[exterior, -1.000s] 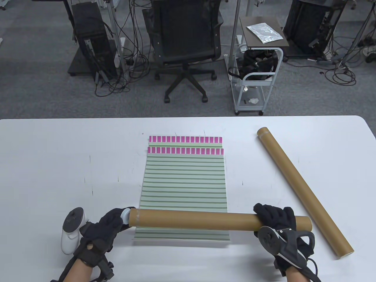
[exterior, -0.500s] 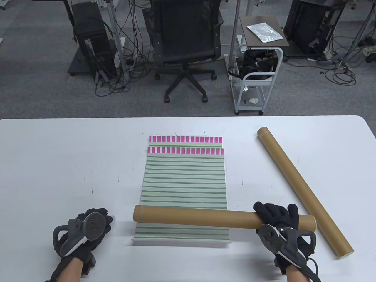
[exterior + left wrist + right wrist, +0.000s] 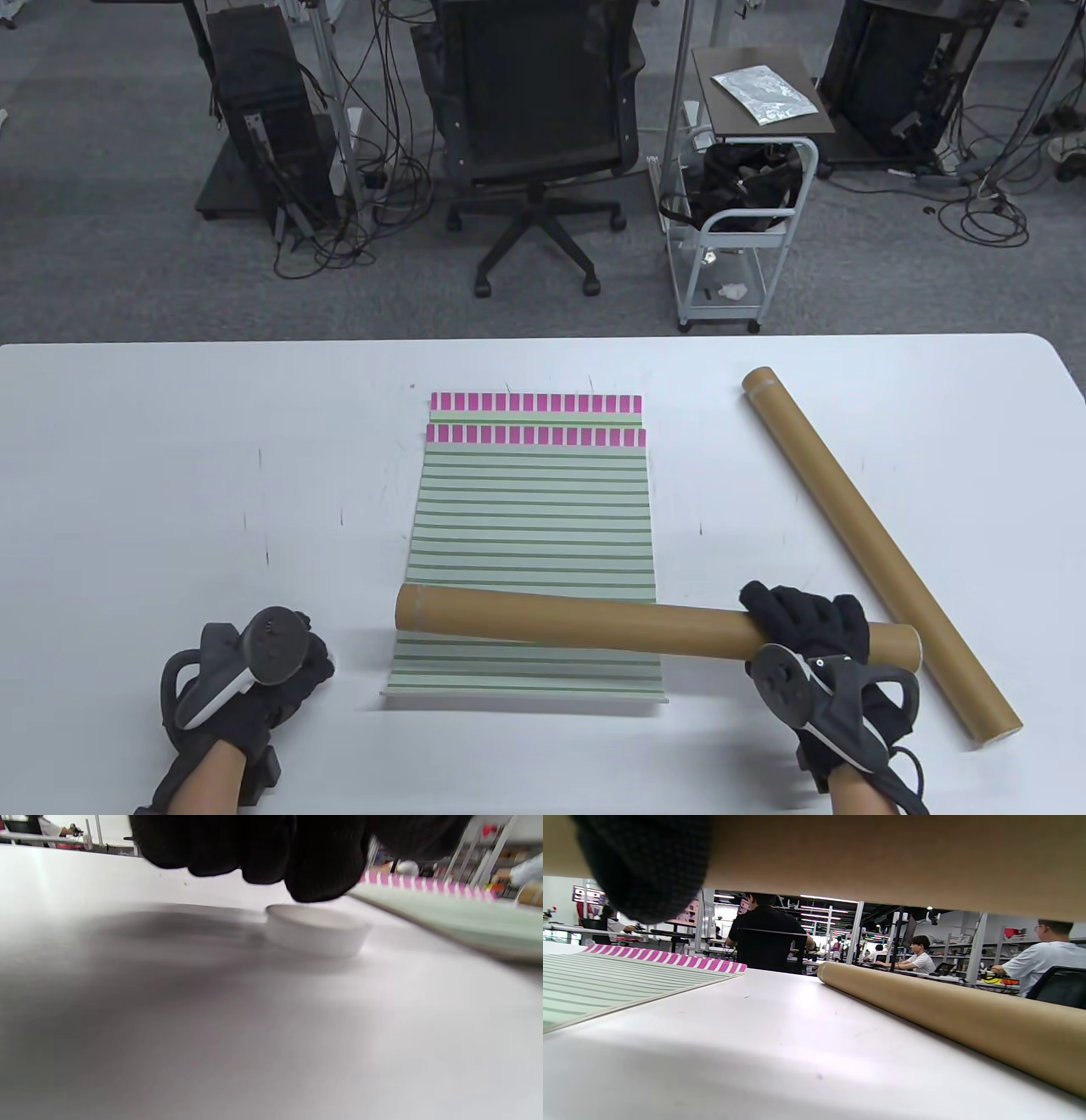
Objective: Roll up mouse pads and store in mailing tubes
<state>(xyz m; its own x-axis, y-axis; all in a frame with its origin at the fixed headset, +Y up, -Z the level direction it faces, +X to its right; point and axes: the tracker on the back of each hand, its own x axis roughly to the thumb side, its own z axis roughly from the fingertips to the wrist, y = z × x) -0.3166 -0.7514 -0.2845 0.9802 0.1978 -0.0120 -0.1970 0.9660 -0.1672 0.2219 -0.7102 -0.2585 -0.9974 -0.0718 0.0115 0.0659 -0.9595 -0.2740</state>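
Two green striped mouse pads [image 3: 533,509] with pink far edges lie stacked flat mid-table; they also show in the left wrist view [image 3: 445,916] and the right wrist view [image 3: 606,984]. My right hand [image 3: 806,620] grips a brown mailing tube [image 3: 577,624] near its right end, holding it across the pads' near edge with the left end uncapped. In the right wrist view the tube [image 3: 882,857] fills the top, with a finger [image 3: 640,870] over it. My left hand [image 3: 288,679] rests left of the pads. A white cap [image 3: 316,929] lies on the table just under its fingertips [image 3: 322,866], which do not wrap its sides.
A second brown tube [image 3: 874,552] lies diagonally on the right of the white table [image 3: 170,467], close to the held tube's right end; it also shows in the right wrist view [image 3: 946,1014]. An office chair [image 3: 534,110] and a cart [image 3: 738,212] stand beyond the far edge.
My left hand pulled the white cap off the tube's left end, moved left and set it down on the table. The tube's left end shifted slightly right and away.
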